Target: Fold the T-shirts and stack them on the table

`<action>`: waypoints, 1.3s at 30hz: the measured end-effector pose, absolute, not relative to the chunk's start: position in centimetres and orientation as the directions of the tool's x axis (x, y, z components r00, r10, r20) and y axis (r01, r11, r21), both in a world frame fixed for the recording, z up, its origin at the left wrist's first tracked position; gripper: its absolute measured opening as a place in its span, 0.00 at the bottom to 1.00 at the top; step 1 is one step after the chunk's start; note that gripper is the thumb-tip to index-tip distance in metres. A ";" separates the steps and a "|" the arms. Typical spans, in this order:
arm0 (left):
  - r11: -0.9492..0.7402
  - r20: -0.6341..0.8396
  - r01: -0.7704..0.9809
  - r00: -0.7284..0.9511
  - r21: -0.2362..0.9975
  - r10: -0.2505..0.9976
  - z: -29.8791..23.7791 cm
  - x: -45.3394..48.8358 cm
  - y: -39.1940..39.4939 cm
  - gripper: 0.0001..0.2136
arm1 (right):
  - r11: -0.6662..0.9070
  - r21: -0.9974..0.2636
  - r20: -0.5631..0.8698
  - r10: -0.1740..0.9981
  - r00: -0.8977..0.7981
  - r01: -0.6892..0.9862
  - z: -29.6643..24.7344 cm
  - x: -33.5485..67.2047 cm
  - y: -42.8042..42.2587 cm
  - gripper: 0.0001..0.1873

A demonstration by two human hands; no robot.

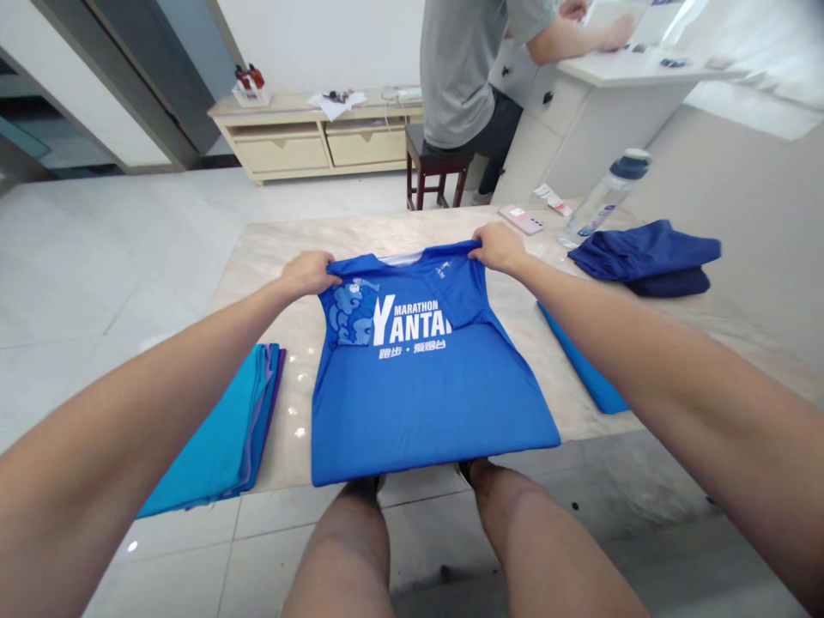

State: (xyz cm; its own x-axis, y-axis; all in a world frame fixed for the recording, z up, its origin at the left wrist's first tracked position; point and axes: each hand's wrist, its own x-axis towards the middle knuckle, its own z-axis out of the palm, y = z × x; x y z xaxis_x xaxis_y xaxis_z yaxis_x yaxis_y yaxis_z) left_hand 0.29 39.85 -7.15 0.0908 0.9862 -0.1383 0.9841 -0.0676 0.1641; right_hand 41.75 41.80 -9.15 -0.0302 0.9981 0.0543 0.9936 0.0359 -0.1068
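The left hand is closed in a pinch on one shoulder of a blue marathon T-shirt, and the right hand pinches the other shoulder, the two well apart with the collar between them. The fingertips are mostly hidden by the fabric, so the exact grip is hard to make out. From the hands the shirt runs toward the person, its front printed "MARATHON YANTAI", one side folded inward, and its lower part lying on the marble tabletop at the near edge, just above the person's thighs. Below and left of the left hand sits a folded stack of teal and purple cloth. Under the right forearm, partly hidden, lies a blue cloth. Beyond the right hand are a folded navy garment, a water bottle and a pink phone. Farther off, a co-worker in a grey T-shirt rests a hand on a white counter
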 end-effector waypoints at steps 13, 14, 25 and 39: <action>-0.232 0.357 0.972 0.206 0.032 0.911 -0.5 0.0 31.4 0.07 | 0.227 -0.245 0.504 0.860 -0.076 0.942 -5.2 41.2 32.0 0.13; -0.279 0.335 0.960 0.264 -0.004 0.905 -1.5 -0.6 29.7 0.07 | 0.255 -0.242 0.496 0.862 -0.107 0.936 -6.3 41.6 29.9 0.11; -0.561 0.089 0.828 0.560 -0.013 0.824 -9.3 -3.5 14.2 0.12 | 0.551 -0.219 0.173 0.834 -0.524 0.805 -14.8 45.7 13.6 0.13; -0.455 -0.168 0.822 0.530 0.342 0.831 -13.3 -2.2 11.9 0.15 | 0.528 -0.326 0.074 0.841 -0.536 0.784 -15.4 44.3 11.1 0.17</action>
State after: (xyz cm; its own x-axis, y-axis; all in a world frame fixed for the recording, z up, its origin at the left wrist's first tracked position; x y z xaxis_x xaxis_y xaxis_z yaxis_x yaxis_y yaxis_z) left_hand -2.17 11.88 -13.30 0.5298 0.8314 -0.1676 0.8223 -0.4551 0.3417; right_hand 44.30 11.13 -15.42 -0.5355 0.8413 0.0740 0.7842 0.5279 -0.3262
